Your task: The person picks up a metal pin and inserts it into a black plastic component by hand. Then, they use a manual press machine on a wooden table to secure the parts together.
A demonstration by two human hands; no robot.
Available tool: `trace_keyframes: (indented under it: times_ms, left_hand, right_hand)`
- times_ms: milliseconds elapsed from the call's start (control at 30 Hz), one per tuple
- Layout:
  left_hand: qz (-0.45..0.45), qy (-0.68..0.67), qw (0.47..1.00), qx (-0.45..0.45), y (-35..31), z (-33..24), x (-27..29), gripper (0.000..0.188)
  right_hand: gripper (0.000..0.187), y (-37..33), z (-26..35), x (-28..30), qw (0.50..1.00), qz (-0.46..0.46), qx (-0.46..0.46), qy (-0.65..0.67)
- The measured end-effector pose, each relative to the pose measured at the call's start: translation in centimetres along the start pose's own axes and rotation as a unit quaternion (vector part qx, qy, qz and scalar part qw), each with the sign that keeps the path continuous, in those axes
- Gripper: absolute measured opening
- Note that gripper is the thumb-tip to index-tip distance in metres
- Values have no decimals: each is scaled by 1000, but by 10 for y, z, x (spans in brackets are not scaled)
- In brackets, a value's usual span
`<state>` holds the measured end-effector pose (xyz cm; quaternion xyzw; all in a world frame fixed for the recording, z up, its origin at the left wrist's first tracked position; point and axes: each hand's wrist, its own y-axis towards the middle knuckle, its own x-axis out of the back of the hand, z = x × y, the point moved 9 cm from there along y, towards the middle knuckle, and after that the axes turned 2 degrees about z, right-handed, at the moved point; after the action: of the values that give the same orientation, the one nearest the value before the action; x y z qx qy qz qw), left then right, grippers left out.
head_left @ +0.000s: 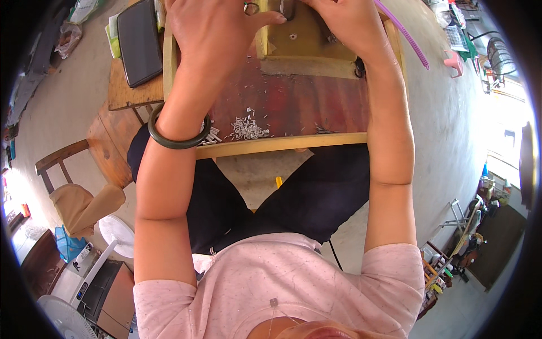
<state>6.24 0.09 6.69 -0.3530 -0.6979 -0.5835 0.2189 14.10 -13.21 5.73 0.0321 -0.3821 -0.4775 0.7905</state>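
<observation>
My left hand [212, 25] is at the upper edge over a red-brown worktop [316, 99] with a wooden rim [293, 143]. Its thumb stretches out to the right, close to a dark metal part [287, 10]; the other fingertips are cut off. A small ring-shaped thing [251, 8] shows beside that thumb. My right hand [353, 25] reaches in over a brass-coloured plate [299, 45] with a screw in it. Its fingertips leave the picture, so what it holds, if anything, is hidden. Small silvery metal tubes [248, 129] lie heaped near the front rim.
Thin dark pins [324, 129] lie at the right of the front rim. A dark tablet-like slab [139, 42] rests on a wooden stand at the left. A purple ribbed tube [406, 34] curves past my right wrist. A wooden chair [107, 141] and white fan [117, 236] stand left.
</observation>
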Motion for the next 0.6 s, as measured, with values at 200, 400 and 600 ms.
trace_keyframes:
  times_ms: [200, 400, 600]
  left_hand:
    - [14, 7, 1000, -4, 1, 1, -1, 52]
    - [22, 8, 1000, 1, 2, 2, -1, 53]
    - [33, -24, 999, 12, 4, 0, 1, 53]
  right_hand:
    - [20, -1, 11, -3, 999, -5, -12, -46]
    - [22, -3, 5, -4, 1000, -3, -12, -23]
    - [22, -3, 3, -6, 998, 27, -33, -47]
